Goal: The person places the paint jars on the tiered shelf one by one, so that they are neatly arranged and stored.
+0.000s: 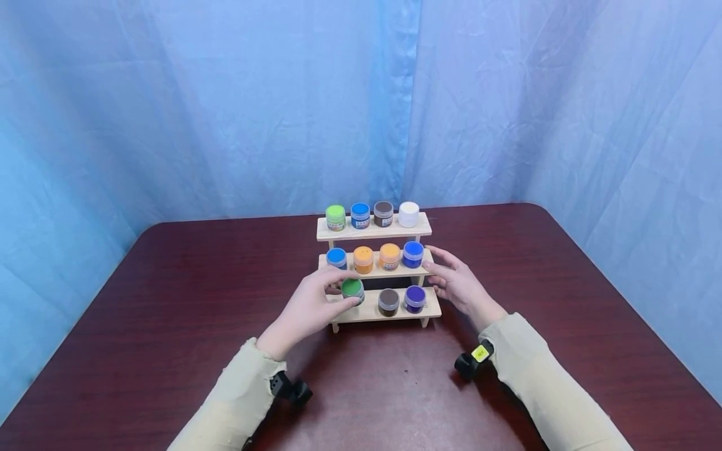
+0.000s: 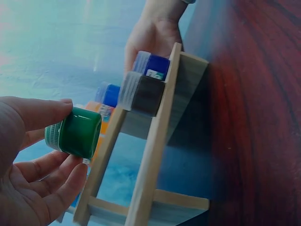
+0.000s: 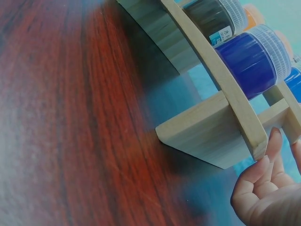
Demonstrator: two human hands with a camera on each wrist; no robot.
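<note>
My left hand (image 1: 309, 305) pinches a small green paint jar (image 2: 82, 133) between thumb and fingers. The jar is held tilted, above the left part of the lowest shelf of a three-tier wooden stand (image 1: 373, 233). At the stand's right end, my right hand (image 1: 459, 285) grips the wood, its thumb against the corner of the lowest shelf in the right wrist view. A dark brown jar (image 1: 388, 302) and a purple-blue jar (image 1: 415, 299) stand on that lowest shelf.
On the middle shelf are a blue jar (image 1: 336, 258), two orange jars (image 1: 363, 260) and a darker blue jar (image 1: 413, 254). Light green (image 1: 335, 217), blue, brown and white (image 1: 408, 214) jars line the top shelf. Blue curtains (image 1: 271, 113) hang behind the dark red table (image 1: 197, 282).
</note>
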